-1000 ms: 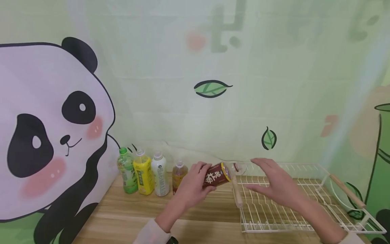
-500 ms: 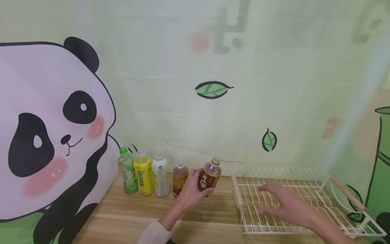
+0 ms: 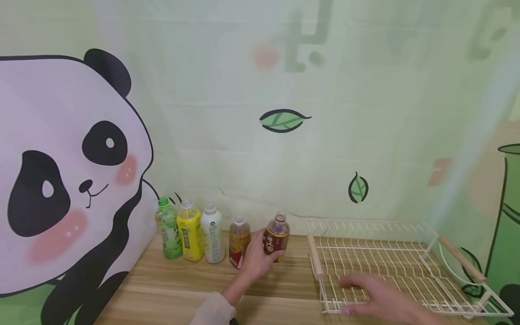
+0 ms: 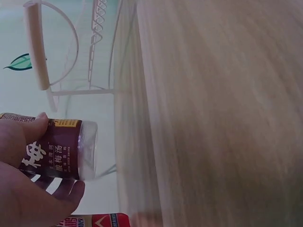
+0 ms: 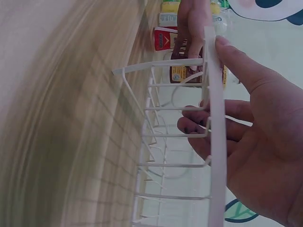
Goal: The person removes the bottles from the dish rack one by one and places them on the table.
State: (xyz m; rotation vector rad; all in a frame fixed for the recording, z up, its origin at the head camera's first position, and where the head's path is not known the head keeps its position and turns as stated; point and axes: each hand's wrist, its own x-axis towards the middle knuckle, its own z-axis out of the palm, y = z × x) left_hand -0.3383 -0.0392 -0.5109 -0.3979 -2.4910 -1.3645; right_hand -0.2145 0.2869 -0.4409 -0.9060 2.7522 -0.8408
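My left hand (image 3: pixel 257 258) holds a dark red plastic bottle (image 3: pixel 276 239) around its label, upright and without a visible cap. In the left wrist view, the bottle's clear base (image 4: pixel 88 150) appears slightly off the wooden table. An amber bottle (image 3: pixel 239 241) with a red label part stands just left of that hand. Low over the near side of the white wire rack (image 3: pixel 390 249) is my right hand (image 3: pixel 378 295), thumb and fingers apart and holding nothing. The right wrist view has its fingers (image 5: pixel 213 125) beyond the rack's rail; whether they touch it is unclear.
A green-capped bottle (image 3: pixel 169 230), a yellow bottle (image 3: pixel 189 232) and a white bottle (image 3: pixel 213 234) stand in a row at the left. The rack has wooden handles, with the left one (image 3: pixel 315 256) near the held bottle. A printed backdrop (image 3: pixel 227 149) rises behind.
My left hand has turned the dark red bottle from tilted sideways to upright and brought it left and down, beside the amber bottle. My right hand has moved away from it, down toward the rack's front.
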